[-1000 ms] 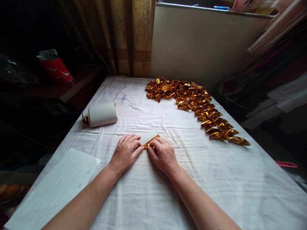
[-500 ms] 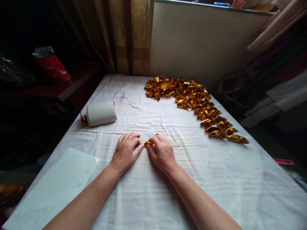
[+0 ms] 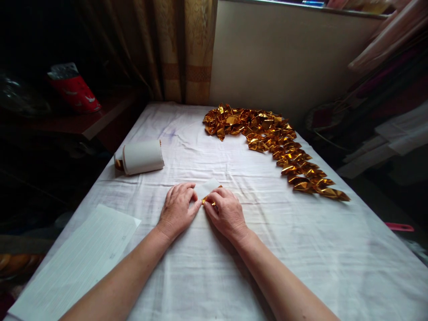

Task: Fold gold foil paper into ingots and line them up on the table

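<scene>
Between my hands a small piece of gold foil paper (image 3: 207,187) lies on the cloth, its white back facing up and its near edge folded over to the gold side. My right hand (image 3: 225,208) pinches the folded gold edge with curled fingers. With fingers bent, my left hand (image 3: 179,207) presses at the paper's left corner, thumb against the fold. Part of the paper is hidden under both hands. Beyond them to the right lies a long curved row of folded gold foil pieces (image 3: 267,129).
A white roll (image 3: 143,157) with gold inside lies at the left. Lined paper sheets (image 3: 73,267) rest by my left forearm. A white cloth (image 3: 301,258) covers the table. A red container (image 3: 75,91) stands on a dark side surface (image 3: 100,118); a curtain (image 3: 197,44) hangs behind.
My right fingers have shifted slightly along the fold, and less of the gold edge shows. My left hand stays almost in place. The whole view has moved a little.
</scene>
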Demonstrator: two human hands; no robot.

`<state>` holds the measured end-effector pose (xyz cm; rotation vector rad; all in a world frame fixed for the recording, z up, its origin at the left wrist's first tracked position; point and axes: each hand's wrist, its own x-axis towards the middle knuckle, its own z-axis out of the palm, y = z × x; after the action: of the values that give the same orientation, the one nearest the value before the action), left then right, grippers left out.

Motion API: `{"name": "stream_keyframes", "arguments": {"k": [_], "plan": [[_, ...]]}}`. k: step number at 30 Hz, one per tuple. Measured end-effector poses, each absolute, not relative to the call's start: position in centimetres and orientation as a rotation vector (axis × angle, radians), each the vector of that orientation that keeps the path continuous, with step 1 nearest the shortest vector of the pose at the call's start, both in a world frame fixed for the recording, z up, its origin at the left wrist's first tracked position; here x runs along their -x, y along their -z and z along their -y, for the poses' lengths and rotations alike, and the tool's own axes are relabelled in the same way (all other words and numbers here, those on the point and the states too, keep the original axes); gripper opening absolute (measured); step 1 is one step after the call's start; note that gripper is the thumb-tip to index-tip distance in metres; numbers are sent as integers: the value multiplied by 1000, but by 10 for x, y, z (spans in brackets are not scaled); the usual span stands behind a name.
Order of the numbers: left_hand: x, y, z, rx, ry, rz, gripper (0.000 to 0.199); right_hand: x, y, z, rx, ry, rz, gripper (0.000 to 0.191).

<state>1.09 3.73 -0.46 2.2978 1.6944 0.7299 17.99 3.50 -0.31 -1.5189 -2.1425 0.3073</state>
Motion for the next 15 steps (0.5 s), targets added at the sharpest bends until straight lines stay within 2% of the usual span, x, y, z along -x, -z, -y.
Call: {"name": "stream_keyframes", "arguments": {"k": [5, 9, 15], "plan": [[-12, 5, -38, -2252, -706, -1723, 9, -177, 0, -36, 1583, -321, 2125, 10], [-13, 4, -38, -2236, -693, -1719, 8, -180, 3, -39, 1541, -420, 2096, 2], [-12, 3, -39, -2223, -706, -1688, 6, -190, 10, -46, 1374, -617, 2040, 12]]}}
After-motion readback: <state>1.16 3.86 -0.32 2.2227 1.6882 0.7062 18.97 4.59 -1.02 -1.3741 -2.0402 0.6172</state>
